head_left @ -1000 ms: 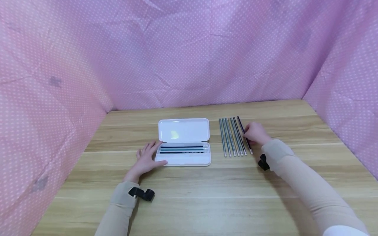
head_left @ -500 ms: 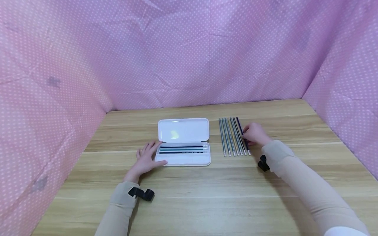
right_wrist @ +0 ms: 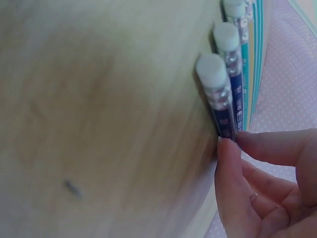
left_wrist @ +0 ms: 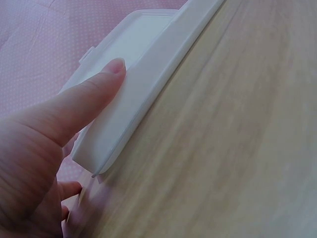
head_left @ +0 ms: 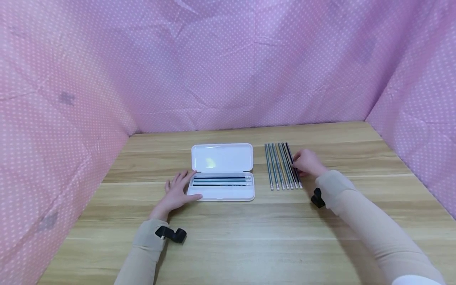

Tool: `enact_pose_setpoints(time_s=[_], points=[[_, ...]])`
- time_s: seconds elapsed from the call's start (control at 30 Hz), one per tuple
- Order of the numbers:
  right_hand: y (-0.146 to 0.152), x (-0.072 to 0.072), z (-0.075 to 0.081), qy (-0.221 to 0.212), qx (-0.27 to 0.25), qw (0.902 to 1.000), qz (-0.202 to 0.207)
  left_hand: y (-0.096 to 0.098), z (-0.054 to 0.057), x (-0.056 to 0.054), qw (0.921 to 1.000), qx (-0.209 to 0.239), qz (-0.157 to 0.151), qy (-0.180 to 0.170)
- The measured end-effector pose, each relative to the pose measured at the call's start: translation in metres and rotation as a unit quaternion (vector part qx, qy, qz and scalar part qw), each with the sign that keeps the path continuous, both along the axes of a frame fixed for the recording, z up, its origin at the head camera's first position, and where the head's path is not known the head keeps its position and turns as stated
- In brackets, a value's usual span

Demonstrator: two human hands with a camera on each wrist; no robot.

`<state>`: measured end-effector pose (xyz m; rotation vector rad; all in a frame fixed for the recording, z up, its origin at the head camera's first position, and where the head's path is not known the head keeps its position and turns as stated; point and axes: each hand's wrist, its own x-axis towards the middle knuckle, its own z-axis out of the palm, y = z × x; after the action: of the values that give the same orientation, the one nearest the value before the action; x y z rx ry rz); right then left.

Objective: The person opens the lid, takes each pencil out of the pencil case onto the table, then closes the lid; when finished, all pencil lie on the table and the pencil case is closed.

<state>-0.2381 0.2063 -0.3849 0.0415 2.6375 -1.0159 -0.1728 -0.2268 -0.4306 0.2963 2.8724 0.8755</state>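
Note:
A white pencil case [head_left: 228, 193] lies with its lid folded back, several pencils [head_left: 221, 181] lengthwise inside it. My left hand [head_left: 175, 194] rests at its left end with fingers spread. In the left wrist view the fairly straight thumb [left_wrist: 99, 89] lies on the case wall. To the right of the case, pencils [head_left: 268, 166] stand side by side in a row on the table, white erasers toward me. My right hand [head_left: 308, 161] pinches the dark blue pencil [right_wrist: 224, 119] at the row's right end between thumb and index finger, just beyond the eraser ferrule.
The wooden table [head_left: 228, 245] stretches in front of both arms. Pink dotted cloth [head_left: 228, 71] hangs behind and at both sides of it. A black camera mount [head_left: 172, 234] is strapped on the left wrist, another [head_left: 318, 196] on the right.
The dark pencil in my right hand has shifted left and straightened, its eraser end now close beside the row and roughly parallel to it. My left hand and the case stay put.

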Motion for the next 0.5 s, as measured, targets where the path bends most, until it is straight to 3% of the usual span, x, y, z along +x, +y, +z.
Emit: enact_pose_setpoints(time_s=[0.5], points=[[0.0013,-0.002,-0.0002,0.0,-0.012,0.9999,-0.007,0.0002,0.0019,-0.0007,1.0,-0.004,0.0,-0.006]])
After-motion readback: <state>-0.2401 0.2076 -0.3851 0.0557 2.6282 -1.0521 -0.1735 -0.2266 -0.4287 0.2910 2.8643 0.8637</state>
